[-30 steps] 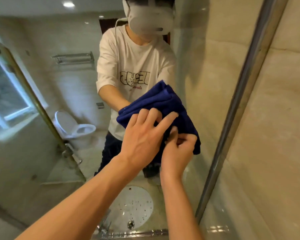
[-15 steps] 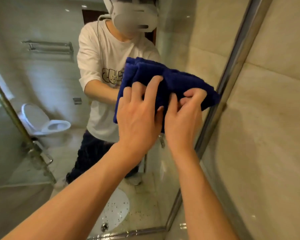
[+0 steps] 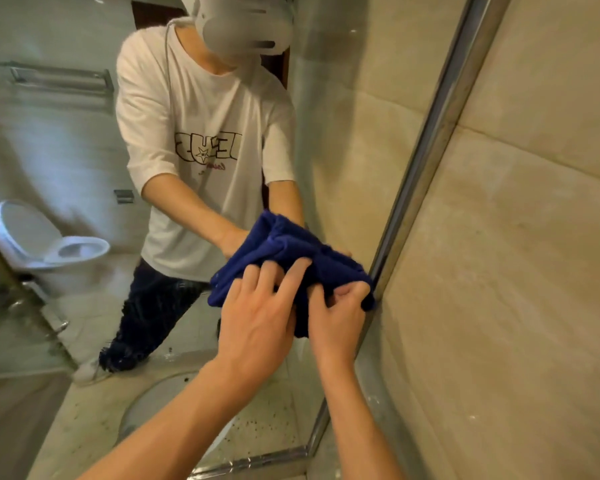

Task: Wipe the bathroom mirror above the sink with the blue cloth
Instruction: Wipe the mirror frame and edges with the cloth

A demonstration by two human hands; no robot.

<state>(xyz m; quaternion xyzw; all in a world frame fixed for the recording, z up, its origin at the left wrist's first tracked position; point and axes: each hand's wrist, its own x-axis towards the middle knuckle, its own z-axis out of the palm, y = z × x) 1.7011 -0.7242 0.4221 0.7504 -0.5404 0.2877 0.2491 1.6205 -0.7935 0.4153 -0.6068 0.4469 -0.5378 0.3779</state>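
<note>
cloth (image 3: 284,251) lower on mirror (image 3: 66,150) | both hands (image 3: 257,323) pressing, pinching it | fingertips partly hidden

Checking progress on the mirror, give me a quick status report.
Left hand presses the blue cloth flat against the mirror. Right hand pinches its lower edge. Cloth sits beside the metal mirror frame. Nothing in the way.
</note>
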